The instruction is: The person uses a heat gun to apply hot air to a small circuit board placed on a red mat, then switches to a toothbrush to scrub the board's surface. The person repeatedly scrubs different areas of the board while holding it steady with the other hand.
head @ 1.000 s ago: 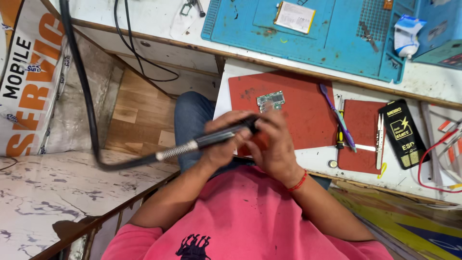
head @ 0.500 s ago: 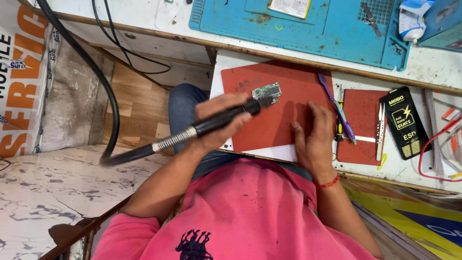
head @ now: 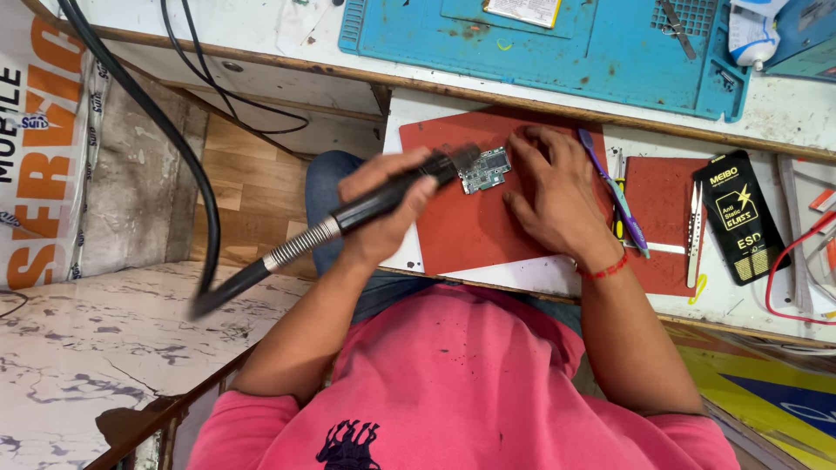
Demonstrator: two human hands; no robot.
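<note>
Nearest, the left hand (head: 383,213) clenched a black hot-air wand (head: 374,204), its nozzle touching a small circuit board (head: 485,169) on the red mat (head: 470,226). Just beside the board, the right hand (head: 553,196) lay flat and unclenched on the mat, grasping nothing. Right of it lay a purple tool (head: 614,191), tweezers (head: 694,231) and a black packet (head: 740,218). Farther off, a blue mat (head: 557,52) bore loose parts, and the wand's black hose (head: 148,113) crossed the left.

Electronics repair workshop, probably phone repair: blue work mat (head: 557,52), small circuit board (head: 484,169), tweezers (head: 694,231), cables on cluttered bench (head: 784,104).
</note>
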